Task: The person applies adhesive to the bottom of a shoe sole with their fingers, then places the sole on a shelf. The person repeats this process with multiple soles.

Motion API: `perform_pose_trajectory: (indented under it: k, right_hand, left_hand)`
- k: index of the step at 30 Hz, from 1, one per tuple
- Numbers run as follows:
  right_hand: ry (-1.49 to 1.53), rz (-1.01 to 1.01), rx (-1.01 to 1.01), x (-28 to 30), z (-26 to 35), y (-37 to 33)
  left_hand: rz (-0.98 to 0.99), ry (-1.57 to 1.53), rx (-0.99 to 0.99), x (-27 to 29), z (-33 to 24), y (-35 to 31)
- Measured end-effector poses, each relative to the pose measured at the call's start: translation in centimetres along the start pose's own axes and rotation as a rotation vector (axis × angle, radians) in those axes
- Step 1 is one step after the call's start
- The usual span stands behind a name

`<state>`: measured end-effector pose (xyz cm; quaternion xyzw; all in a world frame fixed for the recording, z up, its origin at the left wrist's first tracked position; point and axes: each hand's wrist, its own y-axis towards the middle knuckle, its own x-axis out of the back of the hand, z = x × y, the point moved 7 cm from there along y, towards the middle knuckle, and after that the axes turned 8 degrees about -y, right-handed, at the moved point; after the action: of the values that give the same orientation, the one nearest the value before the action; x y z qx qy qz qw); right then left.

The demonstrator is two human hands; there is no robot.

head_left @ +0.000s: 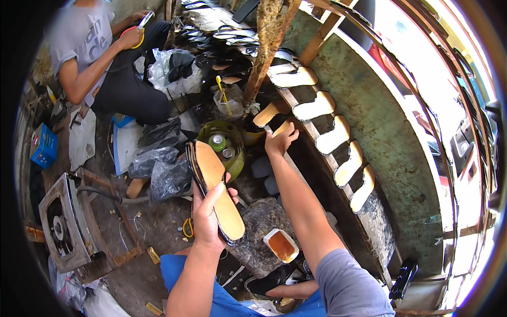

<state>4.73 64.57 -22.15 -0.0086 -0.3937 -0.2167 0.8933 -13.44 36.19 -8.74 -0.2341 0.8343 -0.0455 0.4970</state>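
Observation:
My left hand [207, 214] is closed around a small stack of shoe soles [215, 182], tan on the upper face with black edges, held tilted above my lap. The thumb presses on the tan face and the fingers wrap the far side. My right hand [281, 140] reaches forward to the wooden rail, its fingers curled on a tan insole [281, 128], partly hidden by the hand. Just beyond it another tan insole [270, 112] lies across the rail. Several pale insoles [334, 136] rest in a row on the rail to the right.
A white tub of brown paste [281, 245] sits on a rough stone block [259, 222]. A green basin [236, 136] holds cans. Left stands a rusty gas burner [63, 222]. Another person [108, 58] holds scissors [141, 29]. A wooden post [268, 50] rises ahead.

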Motion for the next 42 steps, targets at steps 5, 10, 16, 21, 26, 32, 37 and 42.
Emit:
perform_pose_trajectory:
  k: [5,10,16,21,26,32,37,42]
  right_hand:
    - [-0.107,-0.048,0.147,3.6,1.2,-3.7]
    - [0.02,0.174,0.431,13.4,-3.4,-16.5]
    - [-0.25,0.315,0.375,26.1,-15.3,-28.4]
    - [-0.368,0.306,0.486,27.3,-17.9,-30.3]
    - [-0.386,0.138,0.684,26.2,-17.1,-29.4]
    - [-0.243,-0.009,0.538,29.0,-17.0,-28.7]
    - [-0.331,0.167,0.546,29.5,-17.7,-30.3]
    - [-0.456,0.145,0.731,29.9,-17.4,-31.9]
  left_hand:
    - [0.032,-0.007,0.012,0.0,-0.3,0.1]
    - [0.127,-0.165,0.203,0.8,0.6,-0.5]
    - [0.317,-0.236,0.355,0.3,3.5,-5.0]
    - [0.362,-0.27,0.542,0.1,5.8,-15.3]
    - [0.296,-0.212,0.535,3.5,5.4,-28.7]
    - [0.116,-0.255,0.604,8.3,4.2,-36.2]
    - [0.175,-0.334,0.62,7.0,5.0,-36.2]
    - [0.307,-0.342,0.662,2.3,6.1,-35.4]
